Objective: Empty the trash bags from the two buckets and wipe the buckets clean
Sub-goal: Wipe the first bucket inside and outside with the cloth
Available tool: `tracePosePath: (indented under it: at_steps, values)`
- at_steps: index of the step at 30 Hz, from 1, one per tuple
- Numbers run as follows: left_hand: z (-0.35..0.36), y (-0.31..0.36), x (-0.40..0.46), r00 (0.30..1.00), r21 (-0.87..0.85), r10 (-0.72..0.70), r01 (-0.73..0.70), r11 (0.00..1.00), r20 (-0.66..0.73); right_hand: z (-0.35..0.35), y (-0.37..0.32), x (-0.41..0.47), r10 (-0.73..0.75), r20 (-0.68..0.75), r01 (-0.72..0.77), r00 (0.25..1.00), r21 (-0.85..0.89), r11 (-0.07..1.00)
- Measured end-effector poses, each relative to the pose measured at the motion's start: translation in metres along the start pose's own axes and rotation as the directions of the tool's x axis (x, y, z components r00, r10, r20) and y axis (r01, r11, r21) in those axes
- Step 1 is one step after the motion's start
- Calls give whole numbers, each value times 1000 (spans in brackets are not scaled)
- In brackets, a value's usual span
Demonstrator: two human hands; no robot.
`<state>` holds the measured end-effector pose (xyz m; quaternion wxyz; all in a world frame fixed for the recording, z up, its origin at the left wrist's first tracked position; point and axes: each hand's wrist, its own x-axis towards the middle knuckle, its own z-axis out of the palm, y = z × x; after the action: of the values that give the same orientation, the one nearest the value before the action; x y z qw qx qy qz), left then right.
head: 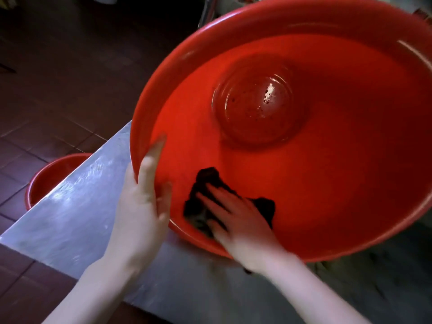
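A big red bucket rests tilted toward me on a steel table, its mouth facing me. Dark specks dot its round bottom. My left hand clamps the near left rim, thumb inside. My right hand reaches inside and presses a dark cloth flat against the lower inner wall, fingers spread over it. A second red bucket stands on the floor at the left, partly hidden by the table edge. No trash bag shows in either bucket.
Dark red floor tiles fill the left and far side. The steel table's corner points left below the bucket, and its edge runs under my forearms. Metal fittings show past the bucket's top rim.
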<state>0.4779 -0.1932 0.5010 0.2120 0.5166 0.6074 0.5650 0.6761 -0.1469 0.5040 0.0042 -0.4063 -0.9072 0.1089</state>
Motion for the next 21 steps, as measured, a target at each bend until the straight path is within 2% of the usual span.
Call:
tracePosePath:
  at_steps: [2, 4, 5, 7, 9, 10, 13, 14, 16, 18, 21]
  values:
    - [-3, 1, -1, 1000, -13, 14, -14, 1000, 17, -9, 37, 23, 171, 45, -159, 984, -200, 967]
    - [-7, 6, 2, 999, 18, 45, -45, 999, 31, -20, 71, 61, 409, 113, -357, 906, -315, 879]
    - [-11, 9, 8, 997, 60, 77, -79, 995, 32, -24, 82, 79, 476, 132, -416, 870, -322, 850]
    - [-21, 15, 25, 983, 174, 182, -180, 968, 6, -32, 85, 103, 504, 126, -454, 854, -292, 842]
    - [-32, 15, 41, 950, 266, 308, -285, 921, -48, -30, 69, 113, 463, 129, -409, 877, -305, 860]
    - [-37, 15, 44, 941, 273, 329, -297, 915, -78, -24, 65, 116, 444, 132, -383, 886, -328, 863]
    - [-37, 0, 13, 926, 293, 359, -313, 903, -118, -8, 66, 125, 491, 64, -463, 869, -246, 852]
    - [-33, -7, -5, 947, 247, 305, -274, 930, -99, -4, 69, 128, 485, 53, -460, 873, -240, 855]
    - [-19, -16, -34, 999, 4, 27, -27, 1000, -26, -1, 66, 133, 491, 55, -473, 869, -197, 859]
    - [-3, -23, -44, 984, -185, -173, 176, 967, 33, 8, 62, 139, 506, 9, -500, 863, -130, 856]
    - [16, -34, -39, 990, -47, -135, 137, 990, 44, 27, 53, 133, 499, -91, -491, 862, 97, 866]
